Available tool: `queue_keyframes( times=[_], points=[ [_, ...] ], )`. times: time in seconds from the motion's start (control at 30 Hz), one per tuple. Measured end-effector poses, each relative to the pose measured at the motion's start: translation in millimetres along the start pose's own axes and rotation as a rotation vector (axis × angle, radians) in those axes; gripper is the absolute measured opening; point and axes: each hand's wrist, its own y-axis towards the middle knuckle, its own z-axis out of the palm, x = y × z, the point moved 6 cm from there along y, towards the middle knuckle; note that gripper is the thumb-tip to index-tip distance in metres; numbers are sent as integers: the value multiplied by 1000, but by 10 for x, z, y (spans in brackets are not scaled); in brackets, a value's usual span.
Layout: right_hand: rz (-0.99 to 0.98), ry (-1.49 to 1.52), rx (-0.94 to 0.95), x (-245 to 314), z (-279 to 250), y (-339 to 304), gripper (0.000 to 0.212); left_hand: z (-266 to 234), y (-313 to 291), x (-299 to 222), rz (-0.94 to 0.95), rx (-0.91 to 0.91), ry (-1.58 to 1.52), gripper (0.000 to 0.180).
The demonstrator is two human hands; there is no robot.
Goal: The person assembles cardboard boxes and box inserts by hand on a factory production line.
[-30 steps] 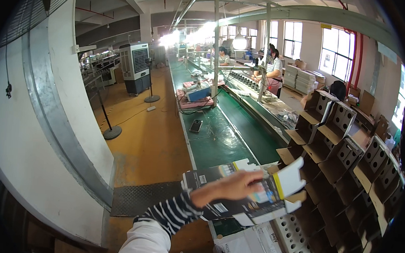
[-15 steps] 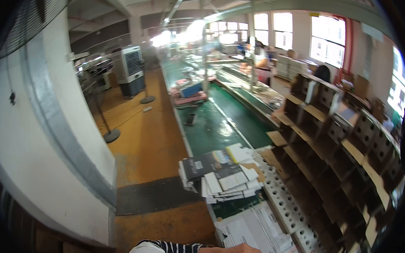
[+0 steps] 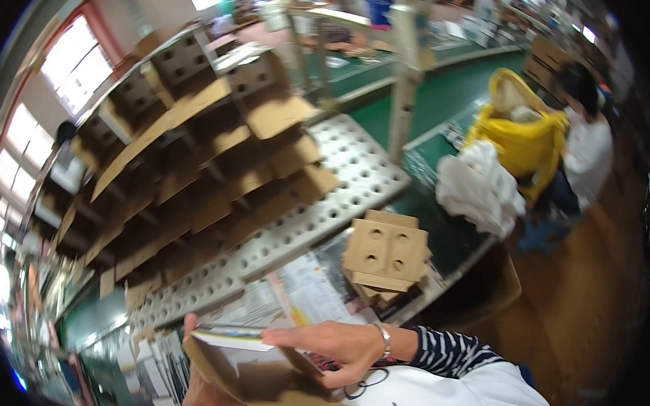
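Observation:
An open brown cardboard box (image 3: 268,380) is held between my two hands, close to my body at the lower edge. My left hand (image 3: 208,397) is closed around the box's left side, its thumb up at the corner. From the right comes my right hand (image 3: 339,347), with a bracelet and striped sleeve, gripping the opposite side. Its outstretched finger reaches a thin flat white-edged piece (image 3: 233,339) along the box's far edge. Whether that piece is loose or part of the box, I cannot tell. The box hides some left fingers.
Cardboard partitioned boxes (image 3: 188,152) are stacked on a white perforated board (image 3: 356,160). Beyond my hands lie printed sheets (image 3: 310,283) and a holed cardboard insert (image 3: 386,250). At right are white plastic bags (image 3: 480,185), a yellow sack (image 3: 520,129) and a person (image 3: 588,154).
The view has swung right, from the long green bench toward the yellow sack. My hands, earlier on a flat greyish thing at the lower edge, now hold the open cardboard box.

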Motion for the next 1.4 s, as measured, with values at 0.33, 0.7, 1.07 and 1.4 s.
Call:
queue_keyframes(
  times=[0.33,0.7,1.07,1.4],
  points=[
    [534,-614,-145,-624,-684,-844,87,1568,992,-1120,398,266,-41,124],
    [1205,-1058,-114,-1135,-1050,-1384,114,1637,1123,-1677,488,176,-90,129],
    [1114,-1009,-117,-873,-966,-1319,89,1136,1029,-1670,422,12,-189,134],
    [588,-921,-710,146,-1069,-675,106,157,-83,-156,73,-253,-256,139]
  ],
)
